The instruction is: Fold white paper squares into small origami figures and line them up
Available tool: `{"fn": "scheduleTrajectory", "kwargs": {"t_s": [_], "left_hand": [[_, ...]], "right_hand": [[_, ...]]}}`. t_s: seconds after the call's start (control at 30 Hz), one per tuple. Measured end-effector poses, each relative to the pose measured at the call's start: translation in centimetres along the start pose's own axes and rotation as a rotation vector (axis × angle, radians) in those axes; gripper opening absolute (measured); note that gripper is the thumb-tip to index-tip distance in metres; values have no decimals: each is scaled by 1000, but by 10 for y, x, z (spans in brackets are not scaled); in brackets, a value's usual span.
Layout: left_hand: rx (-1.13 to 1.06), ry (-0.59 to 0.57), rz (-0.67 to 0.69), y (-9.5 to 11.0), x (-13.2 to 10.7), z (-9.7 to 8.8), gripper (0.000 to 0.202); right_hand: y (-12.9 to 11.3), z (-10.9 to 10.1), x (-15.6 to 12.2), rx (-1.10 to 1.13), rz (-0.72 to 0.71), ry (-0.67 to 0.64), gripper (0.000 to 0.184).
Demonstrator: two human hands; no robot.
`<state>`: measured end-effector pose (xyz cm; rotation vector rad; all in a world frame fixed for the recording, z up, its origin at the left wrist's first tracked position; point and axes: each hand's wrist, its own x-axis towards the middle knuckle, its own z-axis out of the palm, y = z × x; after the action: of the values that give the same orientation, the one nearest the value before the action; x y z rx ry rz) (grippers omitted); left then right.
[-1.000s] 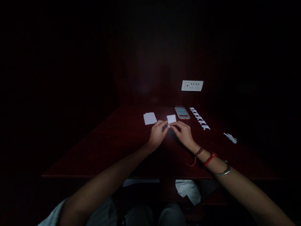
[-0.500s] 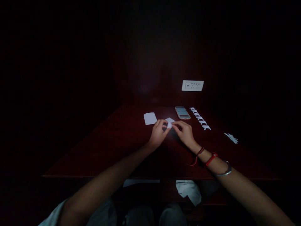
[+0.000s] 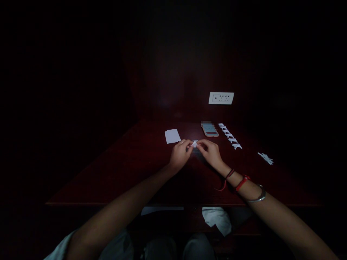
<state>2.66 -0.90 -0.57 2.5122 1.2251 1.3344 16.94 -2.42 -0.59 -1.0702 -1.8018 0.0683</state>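
Note:
Between my two hands is a small folded piece of white paper (image 3: 194, 144), held just above the dark red table (image 3: 130, 169). My left hand (image 3: 180, 155) pinches its left side between thumb and fingers, and my right hand (image 3: 213, 153) pinches the right side. The fingertips hide much of the paper. Beyond my left hand lies a stack of white paper squares (image 3: 172, 136). A row of folded white paper pieces (image 3: 230, 135) runs along the table to the right of my right hand.
A phone (image 3: 210, 129) with a lit screen lies behind my right hand. Thin white paper strips (image 3: 266, 158) are heaped at the right. A white socket panel (image 3: 221, 98) is on the back wall. Below the table edge hangs or lies a pale crumpled cloth-like thing (image 3: 217, 218).
The paper's pointed upper part, which stood out behind the fingers, has been folded down, so the piece looks smaller. Both hands stay pinched on it, nearly in the same place.

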Motion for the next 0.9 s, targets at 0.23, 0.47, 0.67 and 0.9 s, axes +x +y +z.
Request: {"fn": "scheduleTrajectory", "kwargs": {"t_s": [0.23,0.47,0.67,0.9], "left_hand": [[108,-13,-33,0,-1,-1,12],[86,-33,-8,-2,0,0,9],[82,-48,34,-2,0,0,11],[57,-32,74,-4,2,0,10]], "right_hand": [[2,2,0,-25,-16,-36,15],[1,2,0,-24,-34,-56,14],[1,2,1,-37,-23,-73,14],[0,1,1,-10,-28,-89,15]]}}
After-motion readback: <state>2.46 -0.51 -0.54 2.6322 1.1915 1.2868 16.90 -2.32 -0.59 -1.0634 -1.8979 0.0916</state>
